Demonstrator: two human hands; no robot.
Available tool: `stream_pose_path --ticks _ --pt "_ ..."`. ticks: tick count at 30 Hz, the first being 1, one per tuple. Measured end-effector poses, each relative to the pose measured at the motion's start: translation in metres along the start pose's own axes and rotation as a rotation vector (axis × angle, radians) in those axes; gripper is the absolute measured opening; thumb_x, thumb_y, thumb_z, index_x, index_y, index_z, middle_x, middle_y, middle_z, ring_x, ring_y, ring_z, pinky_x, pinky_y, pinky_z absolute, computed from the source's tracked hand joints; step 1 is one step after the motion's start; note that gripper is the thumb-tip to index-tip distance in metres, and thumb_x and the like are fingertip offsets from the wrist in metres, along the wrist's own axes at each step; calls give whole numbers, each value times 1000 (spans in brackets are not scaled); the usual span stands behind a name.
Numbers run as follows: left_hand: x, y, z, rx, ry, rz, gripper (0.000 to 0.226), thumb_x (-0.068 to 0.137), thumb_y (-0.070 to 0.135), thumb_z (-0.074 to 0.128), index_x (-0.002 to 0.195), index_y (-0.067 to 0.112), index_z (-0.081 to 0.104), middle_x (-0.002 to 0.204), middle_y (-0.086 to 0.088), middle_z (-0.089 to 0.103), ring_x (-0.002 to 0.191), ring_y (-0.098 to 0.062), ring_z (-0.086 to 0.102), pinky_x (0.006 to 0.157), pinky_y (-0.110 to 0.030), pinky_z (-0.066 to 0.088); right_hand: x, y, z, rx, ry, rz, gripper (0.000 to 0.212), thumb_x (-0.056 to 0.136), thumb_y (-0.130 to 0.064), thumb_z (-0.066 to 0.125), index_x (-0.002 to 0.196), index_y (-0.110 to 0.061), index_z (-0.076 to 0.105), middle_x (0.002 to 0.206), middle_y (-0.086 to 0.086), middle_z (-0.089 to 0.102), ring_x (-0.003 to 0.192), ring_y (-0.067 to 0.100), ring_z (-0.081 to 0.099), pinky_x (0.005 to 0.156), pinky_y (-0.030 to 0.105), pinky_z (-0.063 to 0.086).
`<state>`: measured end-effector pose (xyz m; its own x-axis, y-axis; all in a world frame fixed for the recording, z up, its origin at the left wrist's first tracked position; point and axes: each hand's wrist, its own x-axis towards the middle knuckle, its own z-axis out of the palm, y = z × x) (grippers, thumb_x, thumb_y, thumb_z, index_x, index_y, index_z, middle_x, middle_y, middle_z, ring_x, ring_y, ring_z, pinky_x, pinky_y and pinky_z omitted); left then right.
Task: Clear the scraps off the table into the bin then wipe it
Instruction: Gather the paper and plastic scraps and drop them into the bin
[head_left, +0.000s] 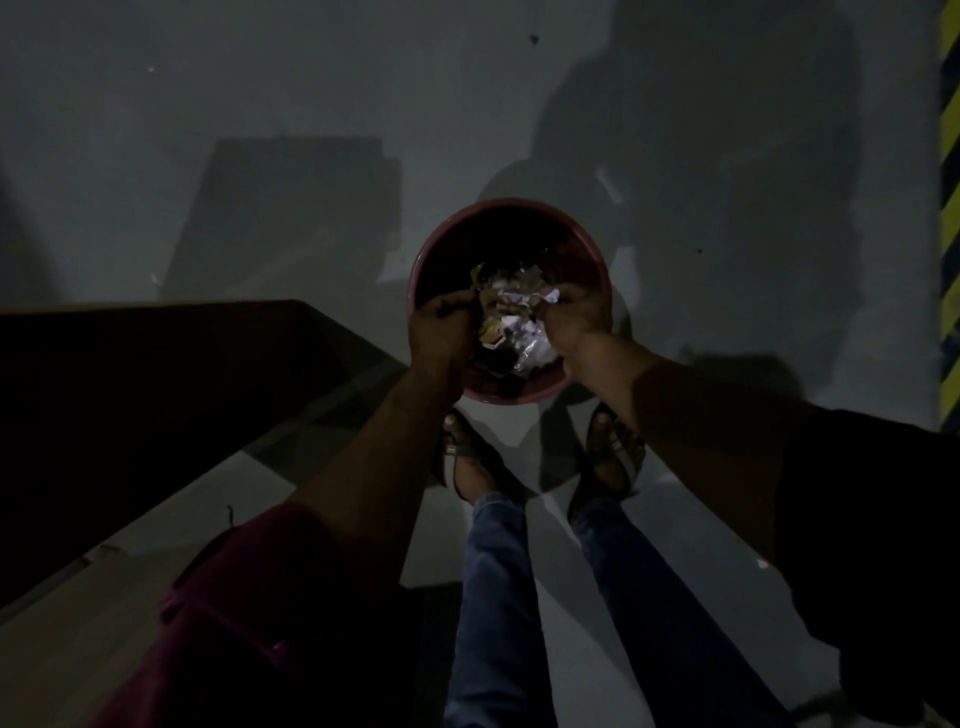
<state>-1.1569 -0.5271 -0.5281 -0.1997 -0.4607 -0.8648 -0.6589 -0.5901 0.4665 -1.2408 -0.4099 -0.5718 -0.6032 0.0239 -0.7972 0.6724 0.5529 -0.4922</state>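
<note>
A round red bin (506, 208) stands on the grey floor in front of my feet. Both hands hang over its mouth. My left hand (441, 327) has its fingers curled around a clump of paper scraps (511, 317). From the other side my right hand (574, 312) grips the same clump, with a white crumpled piece at its fingertips. More scraps lie inside the bin below the hands. The scene is very dark.
A dark table (130, 395) reaches in from the left, its corner close to the bin. My sandalled feet (467, 457) stand just short of the bin. A yellow-and-black striped edge (950, 208) runs down the far right. Small bits lie on the floor.
</note>
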Motion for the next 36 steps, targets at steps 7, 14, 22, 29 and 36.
stream_pose_path --ticks 7,14,22,29,36 --pt "4 -10 3 55 12 -26 27 91 1 60 92 25 73 113 -10 72 106 -30 68 84 -39 58 -3 -7 -7 105 -107 45 37 88 -6 75 122 -17 66 115 -5 62 102 15 60 85 26 52" --pt "-13 -8 -3 114 -5 -42 23 92 2 62 105 17 73 110 -13 72 96 -33 72 80 -46 63 -15 -2 -29 -170 -40 -53 23 78 -9 82 71 -26 69 84 -9 73 97 23 72 96 40 59" --pt "-156 33 -42 367 -76 9 18 96 10 60 82 17 69 71 1 64 59 -14 58 52 -23 49 -137 -59 -107 -317 -137 -247 15 83 -10 83 92 0 76 90 12 75 82 22 65 66 20 48" --pt "-322 86 -89 304 25 95 16 96 14 63 107 7 72 94 -12 73 67 -20 67 63 -31 59 -274 -132 -183 -575 -208 -518 10 81 -20 81 86 -13 75 96 11 78 89 26 71 73 25 50" --pt "-466 65 -121 92 114 129 20 97 12 63 113 3 72 103 -16 73 80 -25 68 58 -23 55 -397 -164 -224 -746 -405 -764 5 81 -7 76 86 -8 76 98 11 77 95 26 69 76 17 40"
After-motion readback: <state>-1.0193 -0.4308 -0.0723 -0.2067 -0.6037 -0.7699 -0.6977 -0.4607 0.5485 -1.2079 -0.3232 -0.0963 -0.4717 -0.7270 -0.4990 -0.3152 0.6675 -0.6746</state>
